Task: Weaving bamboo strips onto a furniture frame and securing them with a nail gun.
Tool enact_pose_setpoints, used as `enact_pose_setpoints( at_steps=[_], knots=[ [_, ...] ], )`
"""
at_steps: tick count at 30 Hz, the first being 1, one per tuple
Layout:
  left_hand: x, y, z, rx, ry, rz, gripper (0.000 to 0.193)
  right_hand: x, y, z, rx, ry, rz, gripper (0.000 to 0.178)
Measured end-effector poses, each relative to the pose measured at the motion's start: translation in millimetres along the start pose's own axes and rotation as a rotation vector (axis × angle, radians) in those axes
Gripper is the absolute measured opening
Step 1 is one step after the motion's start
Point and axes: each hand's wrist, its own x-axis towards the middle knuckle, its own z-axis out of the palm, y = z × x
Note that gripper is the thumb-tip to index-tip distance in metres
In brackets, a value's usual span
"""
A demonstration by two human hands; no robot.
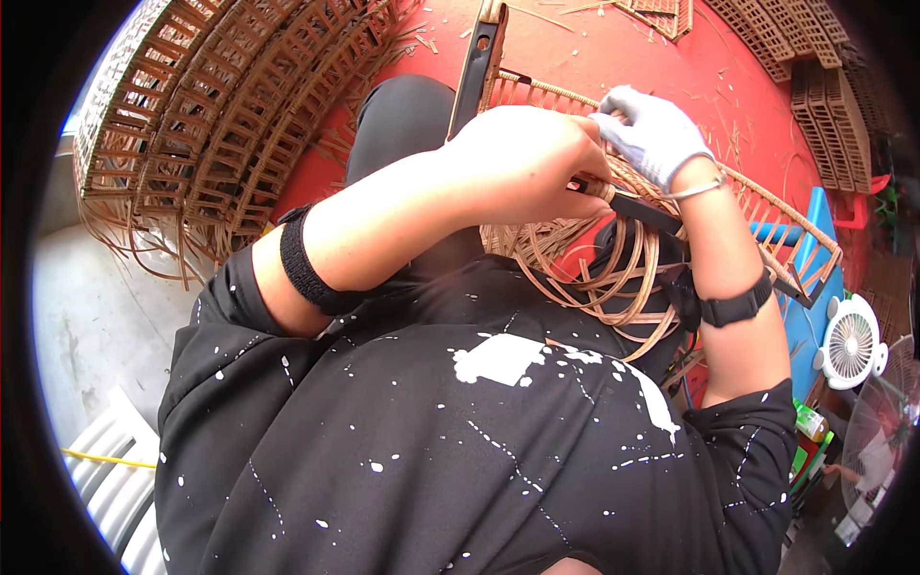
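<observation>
Head view: two hands are working one rattan frame (767,216) over the lap; bare left hand (522,163) is gripping a strand (599,189), gloved right hand (652,134) is pinching it. One fan (851,342) sits right.

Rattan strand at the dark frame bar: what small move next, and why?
Probably pull the strand snug with the left hand while the gloved right hand steadies the woven frame. Both hands meet at the dark bar, where a wrapped end shows, and loose rattan loops hang slack beneath it.
</observation>
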Motion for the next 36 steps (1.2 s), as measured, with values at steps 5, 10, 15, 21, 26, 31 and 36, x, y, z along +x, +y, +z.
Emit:
enact_pose_setpoints(
  at_steps=[5,10,15,21,26,31,36],
  knots=[
    [5.7,-7.0,-1.3,-0.105,-0.072,-0.039,0.034,-89.6,-44.2,-28.2,0.612,0.610,0.022,0.029],
    [19.9,-14.6,-2.7,-0.308,-0.315,-0.053,0.037,-157.7,-66.1,4.0,1.129,-0.027,0.314,0.029],
    [22.2,-13.5,-0.1,-0.379,-0.355,-0.074,0.038,-150.4,-48.0,22.1,1.518,-0.111,0.279,0.059],
    [13.7,-6.7,6.6,-0.278,-0.162,0.034,0.036,-130.6,-55.4,29.4,1.423,-0.191,0.449,0.029],
    [8.5,6.9,21.3,-0.126,0.024,0.152,0.026,-149.4,-71.5,36.0,1.398,0.120,0.405,0.030],
    [5.6,5.5,23.6,0.004,0.142,0.111,0.028,-177.7,-55.8,1.9,0.997,0.040,0.306,0.014],
    [0.6,11.5,20.4,0.101,0.102,0.034,0.029,-180.5,-56.0,-49.4,1.084,0.133,0.226,0.027]
  ],
)
